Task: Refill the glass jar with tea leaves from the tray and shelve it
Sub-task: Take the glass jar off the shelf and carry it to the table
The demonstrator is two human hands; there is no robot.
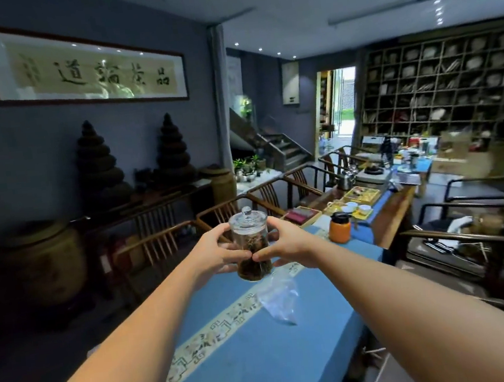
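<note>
A clear glass jar [251,247] with a knobbed glass lid on top holds dark tea leaves in its lower part. I hold it up in front of me above the blue tablecloth [261,354]. My left hand [216,252] wraps its left side and my right hand [284,245] wraps its right side, thumbs meeting at the front. A large grid shelf [438,84] full of wrapped goods covers the far right wall. I cannot see the tea tray for certain.
A clear plastic bag [279,303] lies on the cloth below the jar. An orange flask [339,226], cups and wooden boxes [364,194] stand further down the long table. Wooden chairs [156,241] line both sides. Big clay urns [43,262] sit at left.
</note>
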